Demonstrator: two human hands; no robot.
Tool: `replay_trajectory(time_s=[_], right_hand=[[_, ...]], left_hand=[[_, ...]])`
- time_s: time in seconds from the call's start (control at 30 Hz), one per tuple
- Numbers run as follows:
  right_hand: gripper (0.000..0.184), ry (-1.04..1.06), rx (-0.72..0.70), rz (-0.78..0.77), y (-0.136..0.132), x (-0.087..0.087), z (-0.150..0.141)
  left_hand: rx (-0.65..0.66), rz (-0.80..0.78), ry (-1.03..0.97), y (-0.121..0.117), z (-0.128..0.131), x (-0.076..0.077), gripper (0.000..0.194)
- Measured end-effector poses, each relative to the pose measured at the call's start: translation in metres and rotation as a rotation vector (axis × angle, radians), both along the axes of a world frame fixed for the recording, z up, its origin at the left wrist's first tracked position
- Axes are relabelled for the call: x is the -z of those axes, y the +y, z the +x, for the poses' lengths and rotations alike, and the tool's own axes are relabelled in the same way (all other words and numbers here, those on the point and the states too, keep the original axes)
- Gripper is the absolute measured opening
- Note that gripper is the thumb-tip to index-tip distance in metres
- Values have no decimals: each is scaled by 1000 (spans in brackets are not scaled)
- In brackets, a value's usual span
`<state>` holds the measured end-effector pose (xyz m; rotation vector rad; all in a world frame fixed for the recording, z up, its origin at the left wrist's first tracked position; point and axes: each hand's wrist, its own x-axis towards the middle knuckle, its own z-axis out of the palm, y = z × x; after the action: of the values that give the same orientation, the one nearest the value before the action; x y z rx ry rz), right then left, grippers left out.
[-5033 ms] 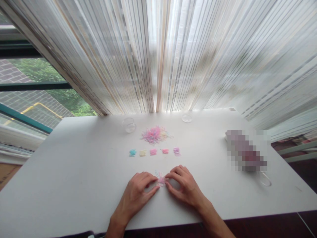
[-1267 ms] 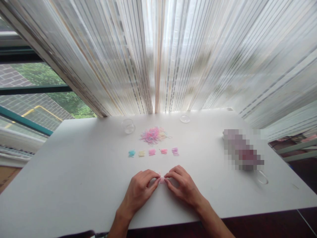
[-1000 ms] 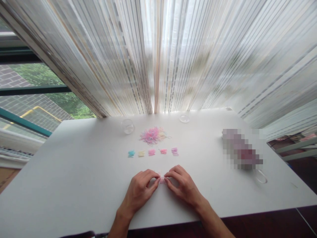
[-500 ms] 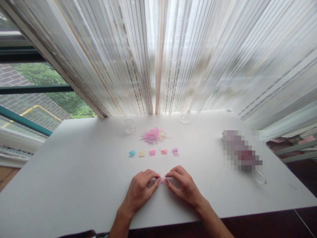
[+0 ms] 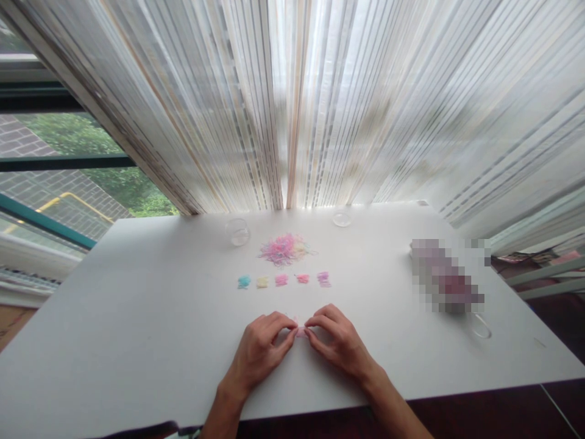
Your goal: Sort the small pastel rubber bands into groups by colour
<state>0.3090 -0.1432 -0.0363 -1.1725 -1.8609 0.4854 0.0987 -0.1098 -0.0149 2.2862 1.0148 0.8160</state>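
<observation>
Near the table's front edge, my left hand (image 5: 267, 341) and my right hand (image 5: 338, 338) face each other with thumb and forefinger pinched. Between the fingertips lies a small bunch of pale pink rubber bands (image 5: 301, 332), with both hands on it; the fingers hide its ends. A few loose pink strands show just beyond. Farther off is a row of small sorted bunches: blue (image 5: 244, 281), yellow (image 5: 262, 282), pink (image 5: 281, 280), coral (image 5: 303, 278) and purple (image 5: 323, 279). Behind them spreads a mixed heap of thin coloured rubber bands (image 5: 283, 249).
A clear round container (image 5: 237, 233) stands at the back left of the white table (image 5: 137, 317), and a clear lid (image 5: 341, 219) lies at the back right. A blurred-out pouch-like thing (image 5: 445, 277) with a white loop (image 5: 481, 326) is on the right. Striped curtains (image 5: 292, 103) hang behind.
My left fingertips have moved slightly right, closer to my right fingertips over the pink bunch. The sorted bunches and the heap look the same.
</observation>
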Motion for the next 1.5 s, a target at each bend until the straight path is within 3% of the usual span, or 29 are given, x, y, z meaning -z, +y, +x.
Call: replay_trajectory(time_s=[1.5], right_hand=[[12, 22, -10, -7, 0, 5, 3]], left_hand=[[4, -10, -55, 0, -1, 8, 8]])
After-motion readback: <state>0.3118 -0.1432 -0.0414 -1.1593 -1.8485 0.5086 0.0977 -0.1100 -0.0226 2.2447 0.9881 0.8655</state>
